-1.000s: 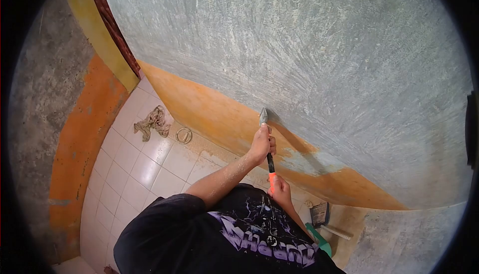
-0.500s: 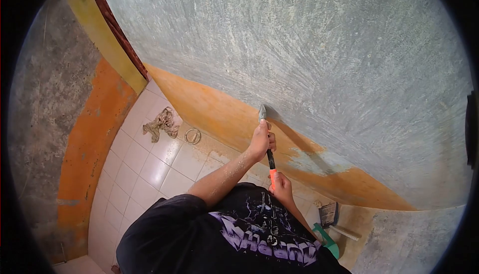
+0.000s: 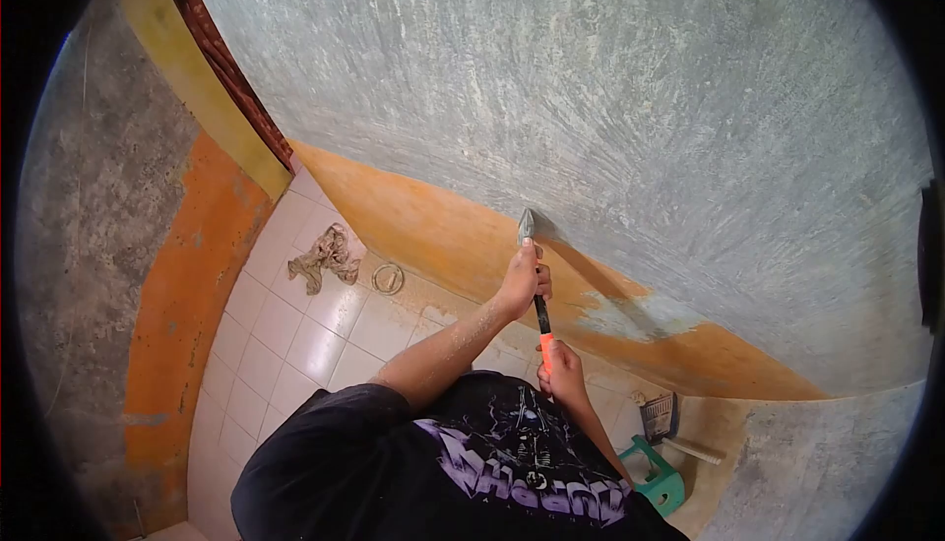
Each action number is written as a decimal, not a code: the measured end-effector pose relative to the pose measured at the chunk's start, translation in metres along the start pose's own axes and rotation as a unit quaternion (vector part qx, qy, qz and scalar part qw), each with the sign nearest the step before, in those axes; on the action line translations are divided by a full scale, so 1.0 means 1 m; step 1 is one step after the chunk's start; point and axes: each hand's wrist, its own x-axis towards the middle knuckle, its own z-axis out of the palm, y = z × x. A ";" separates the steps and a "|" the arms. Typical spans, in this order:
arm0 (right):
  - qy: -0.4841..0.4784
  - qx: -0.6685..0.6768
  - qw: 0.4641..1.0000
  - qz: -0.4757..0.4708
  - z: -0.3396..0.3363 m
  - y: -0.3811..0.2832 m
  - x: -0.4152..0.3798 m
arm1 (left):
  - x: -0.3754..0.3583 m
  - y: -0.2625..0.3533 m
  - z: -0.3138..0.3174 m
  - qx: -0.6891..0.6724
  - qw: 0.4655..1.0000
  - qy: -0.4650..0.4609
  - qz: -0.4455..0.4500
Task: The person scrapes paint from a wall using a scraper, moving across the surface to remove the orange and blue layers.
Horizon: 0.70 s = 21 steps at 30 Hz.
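My left hand (image 3: 522, 280) is closed round the upper shaft of a long-handled scraper, just below its pointed metal head. The scraper (image 3: 543, 317) has a black shaft and an orange grip. Lower down, my right hand (image 3: 564, 374) is wrapped round the orange grip. The metal head touches or nearly touches the wall (image 3: 610, 127), where grey scraped surface meets the orange painted band (image 3: 423, 208). Pale dust sticks to my left forearm.
A crumpled cloth (image 3: 325, 257) and a ring-shaped item (image 3: 388, 278) lie on the tiled floor (image 3: 258, 362). A green stool (image 3: 661, 490) and a dark basket-like item (image 3: 658, 417) stand at lower right. Another grey and orange wall (image 3: 162, 315) rises at left.
The view has shifted slightly, and more of the green stool shows. Both hands and the scraper appear slightly further right and lower, with the same grip.
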 end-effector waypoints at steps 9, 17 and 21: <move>0.011 0.033 0.999 0.028 -0.031 -0.008 -0.031 | -0.008 -0.023 0.025 -0.035 0.998 -0.038 -0.030; -0.019 0.015 1.000 0.009 -0.052 -0.010 -0.020 | -0.002 -0.029 0.040 -0.018 0.999 -0.021 0.016; -0.024 -0.005 1.000 0.002 -0.058 -0.007 -0.013 | 0.000 -0.033 0.038 -0.018 0.999 -0.006 0.040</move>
